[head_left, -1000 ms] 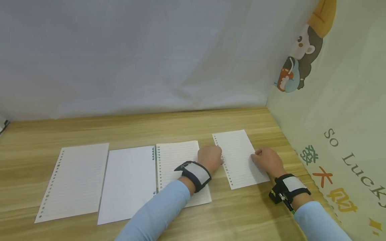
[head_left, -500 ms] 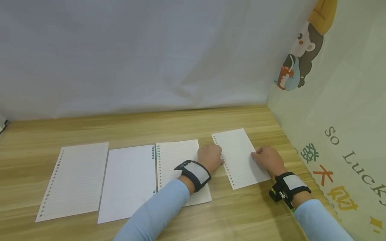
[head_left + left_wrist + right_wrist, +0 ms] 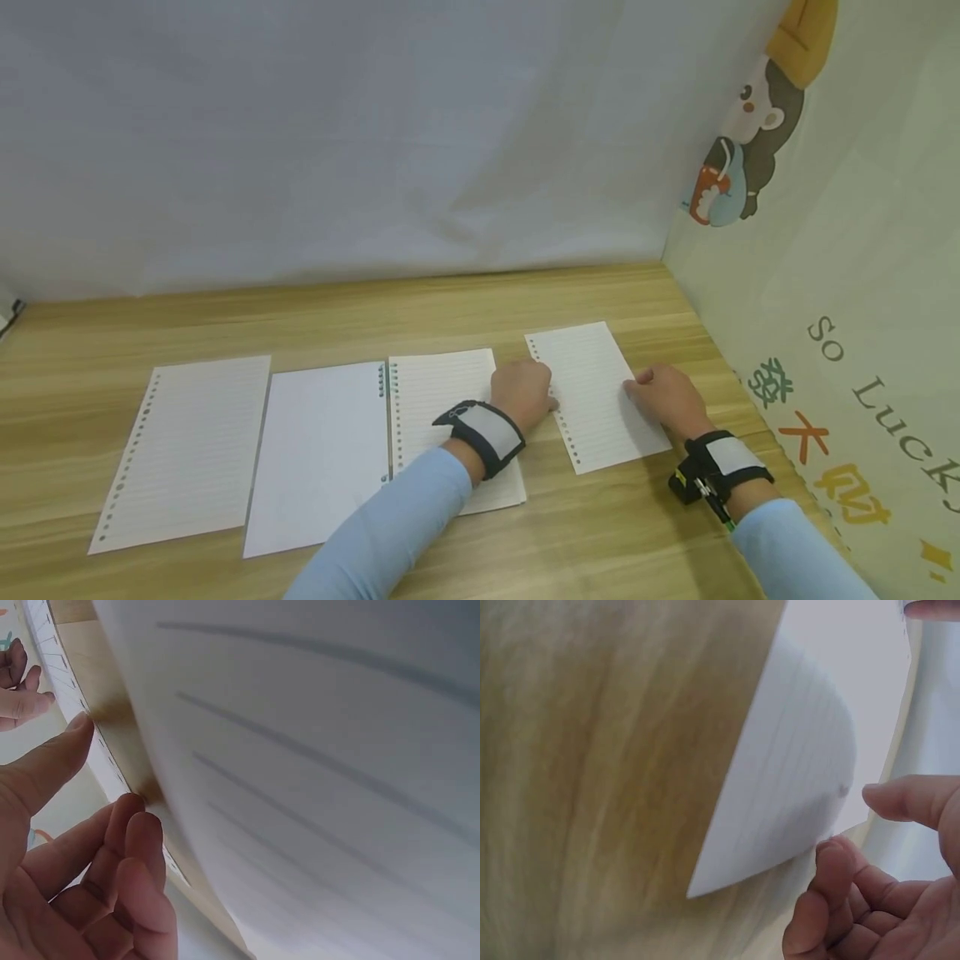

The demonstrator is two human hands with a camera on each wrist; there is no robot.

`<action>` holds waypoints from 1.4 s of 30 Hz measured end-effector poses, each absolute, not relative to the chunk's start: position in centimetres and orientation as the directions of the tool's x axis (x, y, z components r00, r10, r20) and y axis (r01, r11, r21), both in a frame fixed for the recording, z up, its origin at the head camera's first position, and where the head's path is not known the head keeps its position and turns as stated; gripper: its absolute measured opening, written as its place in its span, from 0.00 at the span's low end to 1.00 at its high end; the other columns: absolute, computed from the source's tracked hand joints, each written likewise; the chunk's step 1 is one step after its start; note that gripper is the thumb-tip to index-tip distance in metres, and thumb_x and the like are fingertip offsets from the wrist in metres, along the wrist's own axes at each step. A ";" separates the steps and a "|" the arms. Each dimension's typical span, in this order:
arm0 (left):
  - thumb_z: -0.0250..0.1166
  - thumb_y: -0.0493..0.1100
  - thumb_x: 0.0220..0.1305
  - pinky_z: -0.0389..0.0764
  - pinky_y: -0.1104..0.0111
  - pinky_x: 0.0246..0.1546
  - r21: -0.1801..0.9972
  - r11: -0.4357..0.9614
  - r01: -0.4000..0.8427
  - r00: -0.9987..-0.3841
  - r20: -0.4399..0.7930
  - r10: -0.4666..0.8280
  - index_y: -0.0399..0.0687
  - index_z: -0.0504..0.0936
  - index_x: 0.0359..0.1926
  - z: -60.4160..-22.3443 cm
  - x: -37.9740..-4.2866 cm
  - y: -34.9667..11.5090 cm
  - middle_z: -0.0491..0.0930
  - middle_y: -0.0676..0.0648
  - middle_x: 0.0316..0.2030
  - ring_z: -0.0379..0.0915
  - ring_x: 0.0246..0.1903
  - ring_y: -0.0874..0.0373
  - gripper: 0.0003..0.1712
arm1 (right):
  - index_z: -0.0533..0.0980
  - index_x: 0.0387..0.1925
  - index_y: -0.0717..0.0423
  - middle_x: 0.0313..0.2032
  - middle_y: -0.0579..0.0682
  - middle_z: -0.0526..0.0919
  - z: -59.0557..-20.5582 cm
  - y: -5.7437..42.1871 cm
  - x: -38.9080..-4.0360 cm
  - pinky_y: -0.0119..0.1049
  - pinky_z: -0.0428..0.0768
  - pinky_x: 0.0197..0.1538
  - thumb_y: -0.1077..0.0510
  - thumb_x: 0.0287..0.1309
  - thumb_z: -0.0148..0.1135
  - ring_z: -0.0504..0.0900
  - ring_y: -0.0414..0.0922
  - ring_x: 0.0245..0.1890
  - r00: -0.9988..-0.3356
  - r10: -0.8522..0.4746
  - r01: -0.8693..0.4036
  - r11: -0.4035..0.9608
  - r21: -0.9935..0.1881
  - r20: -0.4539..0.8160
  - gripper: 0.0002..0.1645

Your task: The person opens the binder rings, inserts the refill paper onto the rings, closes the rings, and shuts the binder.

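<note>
A loose ruled sheet of paper (image 3: 592, 392) with punched holes along its left side lies on the table at the right, slightly turned. At its holed edge is my left hand (image 3: 521, 393), thumb and index fingertip touching or nearly touching the paper. The left wrist view shows a gap between that thumb (image 3: 75, 731) and the loosely bent fingers (image 3: 142, 832). My right hand (image 3: 667, 400) is at the sheet's right edge. In the right wrist view its thumb (image 3: 900, 799) and index finger stand apart by the paper's edge, the other fingers loosely bent.
Under my left forearm lies an open ring binder notebook, with a white page (image 3: 322, 450) at left and a ruled, holed page (image 3: 438, 383) at right. Another ruled sheet (image 3: 183, 450) is at far left. A pale wall (image 3: 337, 150) and a decorated side panel (image 3: 847, 275) bound the wooden table (image 3: 337, 321).
Almost nothing differs. The loose sheet shifts very slightly between the hands, and both hands stay at its two edges.
</note>
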State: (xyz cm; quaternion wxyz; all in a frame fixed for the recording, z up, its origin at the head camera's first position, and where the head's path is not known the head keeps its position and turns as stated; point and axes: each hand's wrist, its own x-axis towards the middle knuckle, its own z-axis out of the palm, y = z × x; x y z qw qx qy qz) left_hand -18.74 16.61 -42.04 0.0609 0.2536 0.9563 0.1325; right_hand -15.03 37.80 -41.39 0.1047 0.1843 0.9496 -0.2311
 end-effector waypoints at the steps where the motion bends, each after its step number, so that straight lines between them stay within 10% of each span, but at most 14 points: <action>1: 0.68 0.54 0.53 0.68 0.71 0.17 0.282 0.837 0.469 -0.864 -0.048 0.501 0.47 0.82 0.27 -42.0 -18.7 16.5 0.75 0.53 0.18 0.67 0.17 0.62 0.15 | 0.74 0.49 0.68 0.46 0.65 0.78 -41.4 37.9 -15.0 0.41 0.73 0.36 0.50 0.61 0.51 0.77 0.54 0.40 -0.912 0.298 0.394 0.828 -0.398 -0.281 0.25; 42: 0.64 0.56 0.57 0.64 0.72 0.16 0.446 0.778 0.443 -0.843 -0.088 0.531 0.49 0.80 0.21 -42.4 -18.6 16.3 0.70 0.54 0.17 0.62 0.17 0.62 0.18 | 0.74 0.50 0.69 0.48 0.65 0.78 -41.2 36.3 -15.2 0.44 0.74 0.41 0.48 0.64 0.50 0.76 0.54 0.43 -0.908 0.272 0.396 0.804 -0.443 -0.319 0.27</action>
